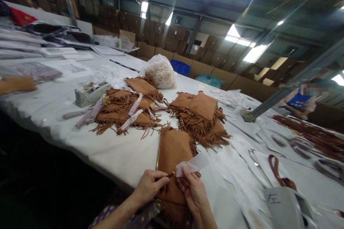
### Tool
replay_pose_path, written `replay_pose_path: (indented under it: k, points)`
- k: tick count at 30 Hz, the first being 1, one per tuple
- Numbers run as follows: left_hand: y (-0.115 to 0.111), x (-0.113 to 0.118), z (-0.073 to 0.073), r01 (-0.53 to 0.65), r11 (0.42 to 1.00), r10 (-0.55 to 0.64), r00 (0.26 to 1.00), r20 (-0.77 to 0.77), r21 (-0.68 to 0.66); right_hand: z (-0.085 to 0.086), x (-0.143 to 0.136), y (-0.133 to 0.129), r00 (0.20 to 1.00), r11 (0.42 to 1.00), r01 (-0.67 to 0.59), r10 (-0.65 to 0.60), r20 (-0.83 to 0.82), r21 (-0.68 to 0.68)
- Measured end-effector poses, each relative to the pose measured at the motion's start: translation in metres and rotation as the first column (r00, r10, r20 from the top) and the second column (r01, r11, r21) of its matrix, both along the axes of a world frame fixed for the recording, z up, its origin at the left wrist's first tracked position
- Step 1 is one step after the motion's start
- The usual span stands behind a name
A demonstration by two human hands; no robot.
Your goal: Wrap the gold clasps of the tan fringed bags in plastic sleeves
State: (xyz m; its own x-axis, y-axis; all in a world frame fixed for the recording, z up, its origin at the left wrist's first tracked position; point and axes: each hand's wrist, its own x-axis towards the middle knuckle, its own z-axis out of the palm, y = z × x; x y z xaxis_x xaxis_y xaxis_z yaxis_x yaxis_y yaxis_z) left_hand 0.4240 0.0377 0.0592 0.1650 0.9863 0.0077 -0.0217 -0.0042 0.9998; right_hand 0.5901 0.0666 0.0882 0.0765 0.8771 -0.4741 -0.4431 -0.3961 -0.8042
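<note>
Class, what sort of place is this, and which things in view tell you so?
Probably a bag workshop or packing floor: fringed bags lie piled on a long table, with a tape dispenser nearby and brown cartons stacked behind.

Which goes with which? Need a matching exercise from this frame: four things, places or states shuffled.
Things:
1. left hand
2. right hand
3. bulging clear plastic bag
4. pale block with dark writing

Places or states:
A. holding a thin translucent sheet
B. near the picture's lower right corner
C. pinching a brown strip
D. behind the left pile of fringed bags

Pairs: 1-C, 2-A, 3-D, 4-B
</note>
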Motion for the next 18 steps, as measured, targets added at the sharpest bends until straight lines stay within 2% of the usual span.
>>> replay_pose_path:
  k: [10, 15, 18]
  points:
    - [0.0002, -0.0002, -0.0016, -0.019, 1.0, 0.019, 1.0, -0.001, -0.003, 0.0027, -0.0092, -0.0018, 0.997, 1.0, 0.015, -0.017, 0.074, 0.025]
    - [0.0, -0.0002, -0.0006, -0.021, 1.0, 0.022, 0.999, -0.026, 0.009, 0.0059, -0.0098, -0.0048, 0.995, 0.999, -0.018, 0.013, 0.1, 0.05]
    - [0.0002, -0.0001, -0.0013, -0.033, 0.999, 0.034, 0.998, -0.048, 0.024, 0.003, -0.0089, -0.0075, 0.982, 0.994, -0.057, 0.039, 0.187, 0.089]
